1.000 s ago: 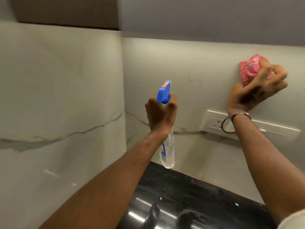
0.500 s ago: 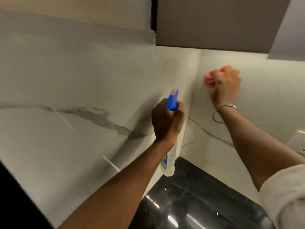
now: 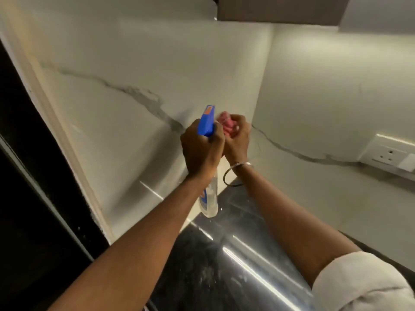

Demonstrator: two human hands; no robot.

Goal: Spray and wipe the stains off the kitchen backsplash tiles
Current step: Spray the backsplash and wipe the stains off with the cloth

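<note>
- The spray bottle (image 3: 208, 167) in the middle of the frame looks light and mostly empty. Its clear plastic may be slippery when wet, so the neck under the blue top is the best place to hold.
- The left hand (image 3: 202, 151) is wrapped tight around that neck.
- The pink cloth (image 3: 226, 127) is soft and squashy. The right hand (image 3: 237, 140) has it bunched in closed fingers, near the wall tiles (image 3: 134, 131) by the corner.

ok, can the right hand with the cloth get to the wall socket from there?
Probably yes. The right hand, gripping the pink cloth, sits near the corner; only bare backsplash lies between it and the socket.
</note>
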